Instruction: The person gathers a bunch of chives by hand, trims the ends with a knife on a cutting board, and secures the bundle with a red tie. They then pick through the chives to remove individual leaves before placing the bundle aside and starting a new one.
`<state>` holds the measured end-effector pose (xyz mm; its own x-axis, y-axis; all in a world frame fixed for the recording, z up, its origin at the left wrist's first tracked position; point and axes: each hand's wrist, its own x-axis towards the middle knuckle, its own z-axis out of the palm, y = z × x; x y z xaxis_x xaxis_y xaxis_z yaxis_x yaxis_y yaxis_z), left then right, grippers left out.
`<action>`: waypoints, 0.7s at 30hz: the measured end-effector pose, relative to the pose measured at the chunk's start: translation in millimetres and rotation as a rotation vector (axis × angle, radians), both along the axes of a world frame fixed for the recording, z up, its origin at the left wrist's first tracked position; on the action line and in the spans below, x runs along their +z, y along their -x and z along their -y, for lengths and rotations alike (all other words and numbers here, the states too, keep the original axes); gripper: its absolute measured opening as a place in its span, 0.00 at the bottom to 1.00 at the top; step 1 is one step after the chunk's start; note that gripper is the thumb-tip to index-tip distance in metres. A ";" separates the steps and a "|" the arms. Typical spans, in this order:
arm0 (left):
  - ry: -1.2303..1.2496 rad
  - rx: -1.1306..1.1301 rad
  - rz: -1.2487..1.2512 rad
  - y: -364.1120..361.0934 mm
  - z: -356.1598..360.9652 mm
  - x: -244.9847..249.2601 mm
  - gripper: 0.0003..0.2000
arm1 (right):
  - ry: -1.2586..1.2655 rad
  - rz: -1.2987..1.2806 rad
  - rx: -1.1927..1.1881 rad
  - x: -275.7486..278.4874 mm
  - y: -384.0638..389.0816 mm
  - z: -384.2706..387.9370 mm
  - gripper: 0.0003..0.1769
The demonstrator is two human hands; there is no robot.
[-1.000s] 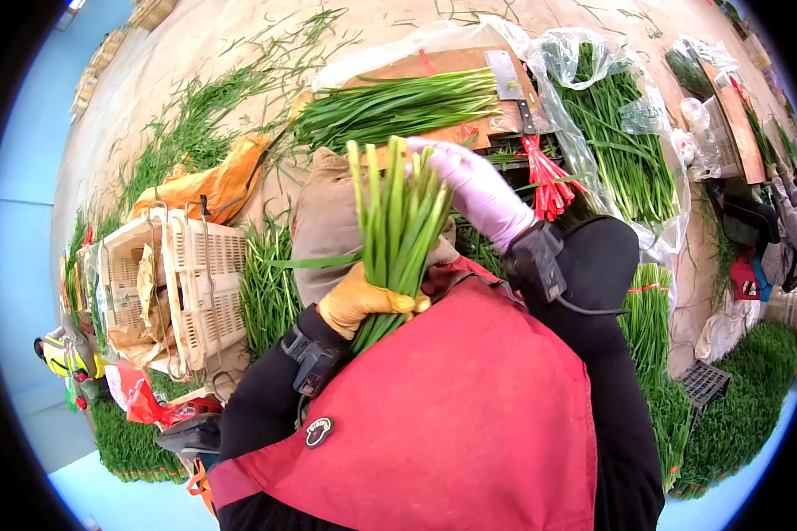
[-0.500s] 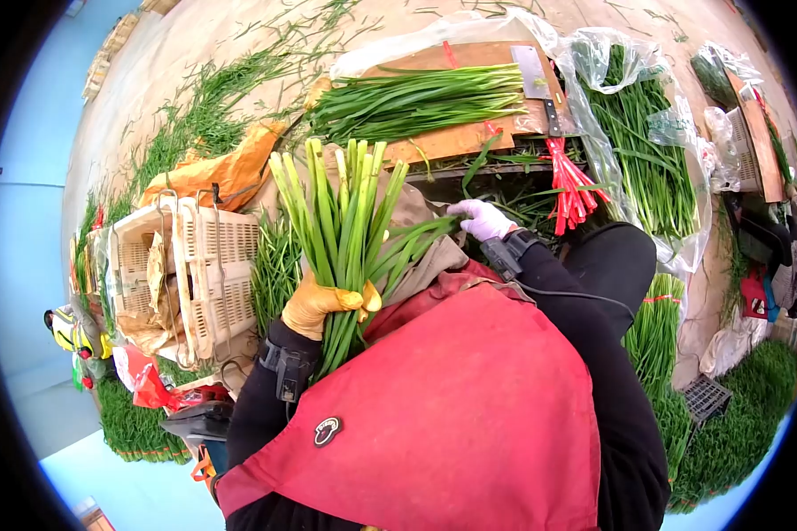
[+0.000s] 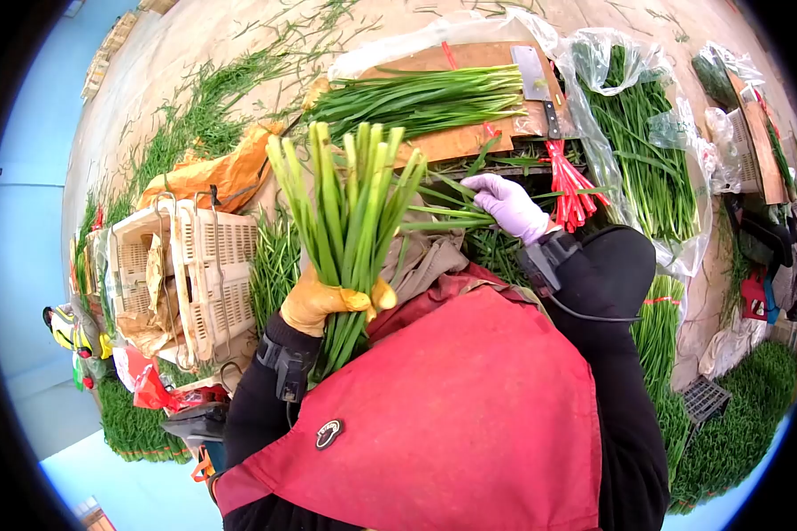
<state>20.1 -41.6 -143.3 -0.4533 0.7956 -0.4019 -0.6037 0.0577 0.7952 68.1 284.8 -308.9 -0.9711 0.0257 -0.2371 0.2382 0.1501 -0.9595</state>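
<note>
My left hand (image 3: 321, 303), in a yellow-orange glove, is closed around a bunch of garlic chives (image 3: 352, 212). Their pale stem ends point up and away from me, and the green leaves hang toward the red apron (image 3: 469, 398). To the right, my right hand (image 3: 512, 209) wears a thin lilac glove and pinches a few loose chive leaves (image 3: 447, 215) that stretch from the bunch side. Beyond both hands, a pile of chives (image 3: 416, 99) lies on a wooden board (image 3: 460, 146), beside a cleaver (image 3: 531, 75). Red ties (image 3: 571, 190) hang near my right hand.
A cream plastic crate (image 3: 217, 274) stands at left, by an orange sack (image 3: 221, 168). At right, a clear plastic bag (image 3: 682, 133) holds more chives. Bundled chives (image 3: 735, 425) stand at lower right, and leaf scraps (image 3: 212, 106) cover the floor. Another person (image 3: 71, 327) is at far left.
My right hand has moved right and slightly toward the red ties, drawing loose leaves away from the bunch. The bunch in my left hand has tipped a little, its stem ends spreading rightward.
</note>
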 end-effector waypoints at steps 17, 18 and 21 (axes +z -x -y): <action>0.027 0.020 -0.282 5.0 -25.6 15.5 0.32 | -0.100 -0.169 0.276 170.1 -1.1 51.2 0.23; 0.020 -0.023 -0.266 7.4 -22.5 8.2 0.33 | -0.043 -0.165 0.254 167.2 -1.9 51.9 0.21; 0.077 -0.035 -0.269 5.0 -19.5 -0.5 0.33 | 0.004 -0.147 0.193 169.8 -6.1 52.6 0.17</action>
<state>15.1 -22.0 -143.8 -0.5251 0.7844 -0.3301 -0.3677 0.1407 0.9192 74.2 232.1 -139.0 -0.9821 -0.1641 -0.0922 0.0629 0.1758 -0.9824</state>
